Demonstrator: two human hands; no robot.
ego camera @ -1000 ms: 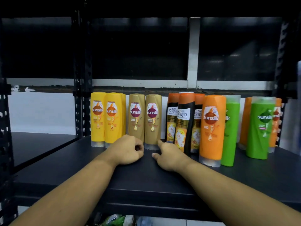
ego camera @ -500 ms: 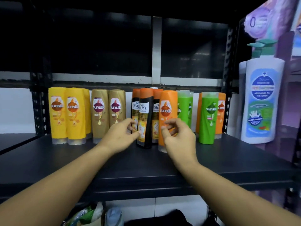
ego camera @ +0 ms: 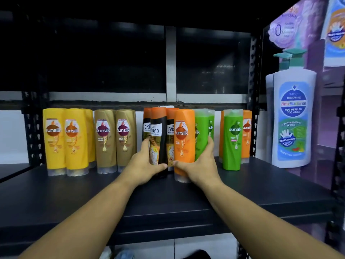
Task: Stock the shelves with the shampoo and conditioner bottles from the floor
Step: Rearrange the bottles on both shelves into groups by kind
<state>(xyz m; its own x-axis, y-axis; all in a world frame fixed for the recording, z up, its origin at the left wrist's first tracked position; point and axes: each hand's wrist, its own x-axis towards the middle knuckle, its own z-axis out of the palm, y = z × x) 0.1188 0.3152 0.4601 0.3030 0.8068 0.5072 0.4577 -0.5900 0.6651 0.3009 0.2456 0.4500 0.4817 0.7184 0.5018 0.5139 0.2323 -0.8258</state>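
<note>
A row of bottles stands on the dark shelf: yellow Sunsilk bottles, gold Sunsilk bottles, black-and-orange Safi Shayla bottles, an orange Sunsilk bottle, and green Sunsilk bottles. My left hand grips the front Safi Shayla bottle near its base, thumb across the front. My right hand wraps round the orange Sunsilk bottle, fingers reaching behind it beside a green bottle.
A large white pump bottle stands on the neighbouring rack at right. Black perforated uprights frame the bay. Another orange bottle stands at the row's right end. Bagged items lie on the floor below.
Both hands rose from the shelf surface and reached the bottles; the left now grips the Safi Shayla bottle and the right grips the orange Sunsilk bottle. The view shifted right.
</note>
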